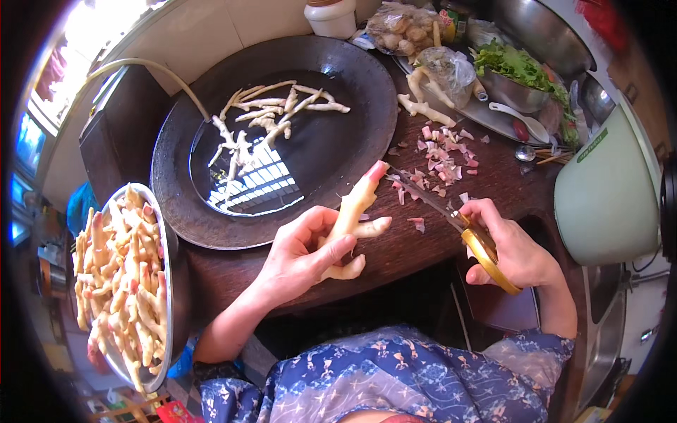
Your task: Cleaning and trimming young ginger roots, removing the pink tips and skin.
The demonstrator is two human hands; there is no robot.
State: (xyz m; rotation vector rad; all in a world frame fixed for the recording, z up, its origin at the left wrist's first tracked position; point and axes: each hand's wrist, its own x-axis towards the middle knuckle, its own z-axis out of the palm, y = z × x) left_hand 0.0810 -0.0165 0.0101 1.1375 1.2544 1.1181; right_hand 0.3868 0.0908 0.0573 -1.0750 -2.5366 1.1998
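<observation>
My left hand point(307, 254) grips a pale chicken foot point(353, 211) over the dark wooden countertop point(238, 269). One pink-tipped toe points up and to the right. My right hand point(508, 246) holds gold-handled scissors point(478, 248), whose dark blades reach that toe's tip. Snipped pinkish bits point(444, 153) lie scattered beyond the blades. Behind my left hand is a large dark wok point(338, 153) with water and several chicken feet point(264, 113) in it. To the left, a metal basin point(170, 317) is heaped with more chicken feet point(127, 296).
A pale hose point(153, 64) runs into the wok. At the back right stands a metal tray point(476, 113) with bagged food point(449, 69), a bowl of leafy greens point(510, 69) and a white spoon point(521, 119). A light green bin point(608, 190) is at the right, near a sink point(603, 317).
</observation>
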